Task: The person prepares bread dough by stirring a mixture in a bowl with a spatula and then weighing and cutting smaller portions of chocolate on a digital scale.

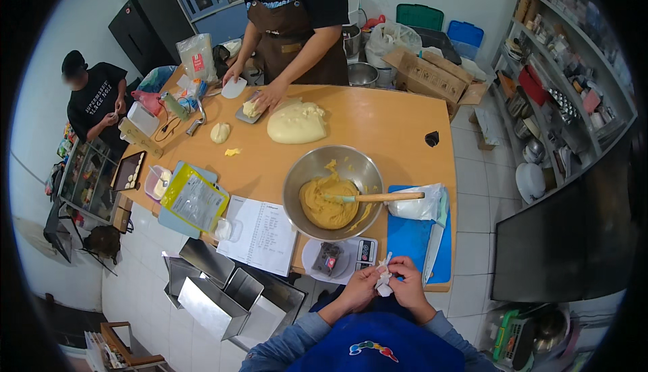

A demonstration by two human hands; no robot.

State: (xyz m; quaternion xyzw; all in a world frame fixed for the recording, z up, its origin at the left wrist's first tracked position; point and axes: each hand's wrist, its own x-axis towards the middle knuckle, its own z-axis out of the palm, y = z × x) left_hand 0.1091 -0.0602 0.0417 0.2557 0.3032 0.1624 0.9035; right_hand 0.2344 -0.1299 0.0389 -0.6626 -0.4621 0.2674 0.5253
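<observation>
Steel bowl (304, 169) with batter, open notebook (262, 233), dough mound (297, 123).

Both hands at the near table edge: left hand (358, 285) and right hand (408, 283) pinching a small white wrapper (384, 279) between the fingertips. Just beyond, a kitchen scale (341, 256) with a small dark packet (329, 257) on its plate. Behind that, a steel bowl (297, 176) of yellow dough with a wooden-handled spatula (378, 197) resting in it. Right of the bowl, a blue mat (408, 237); left, an open notebook (262, 233)
</observation>
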